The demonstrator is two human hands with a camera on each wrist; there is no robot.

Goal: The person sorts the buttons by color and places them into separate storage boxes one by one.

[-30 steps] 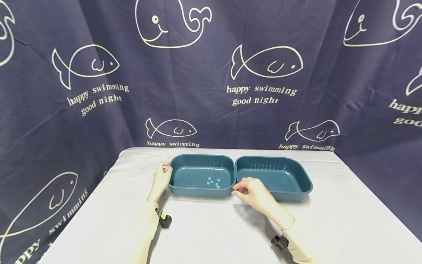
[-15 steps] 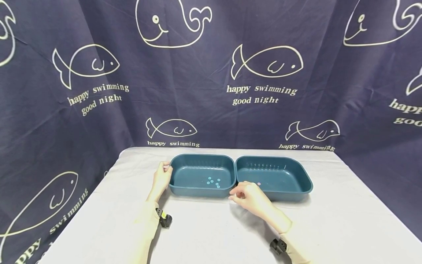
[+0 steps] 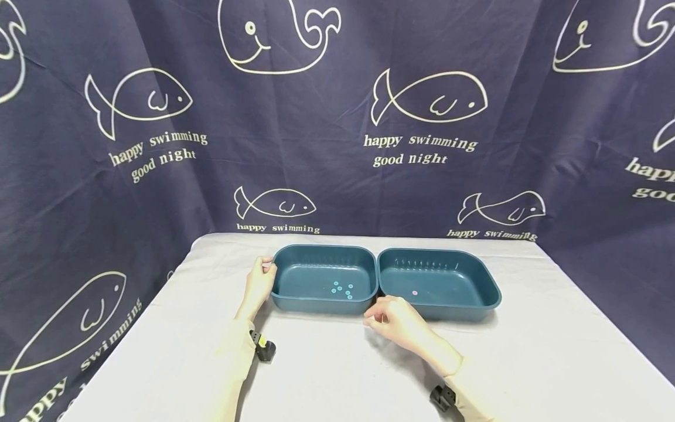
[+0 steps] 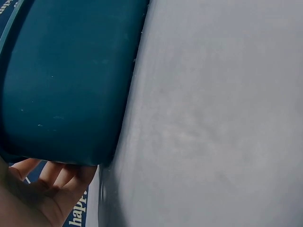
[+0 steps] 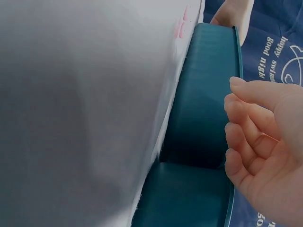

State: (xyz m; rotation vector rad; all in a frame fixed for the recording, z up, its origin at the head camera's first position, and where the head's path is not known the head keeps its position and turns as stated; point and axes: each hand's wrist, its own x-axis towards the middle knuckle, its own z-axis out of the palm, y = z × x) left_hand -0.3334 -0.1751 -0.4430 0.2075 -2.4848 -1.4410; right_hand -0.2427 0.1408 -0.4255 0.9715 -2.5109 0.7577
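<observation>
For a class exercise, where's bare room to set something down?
Bare: white tabletop before the left tray, between left hand and right hand; also right of the right tray, and the left tray's left half. Crowded: where the trays meet, and around the blue discs.

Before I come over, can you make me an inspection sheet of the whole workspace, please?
Surface: white cloth; blurred pink marks in the right wrist view, unclear what.
Job's things: left tray holds six small teal rounds; right tray, beside it, holds one pink round.
Clutter: nothing seen.
Grips: left grip touches the left tray's outer end; right grip is near where the trays meet, fingers loosely curled, nothing seen in it.
Cables: nothing seen.
Surroundings: dark blue hanging fabric printed with fish, whales and words.
</observation>
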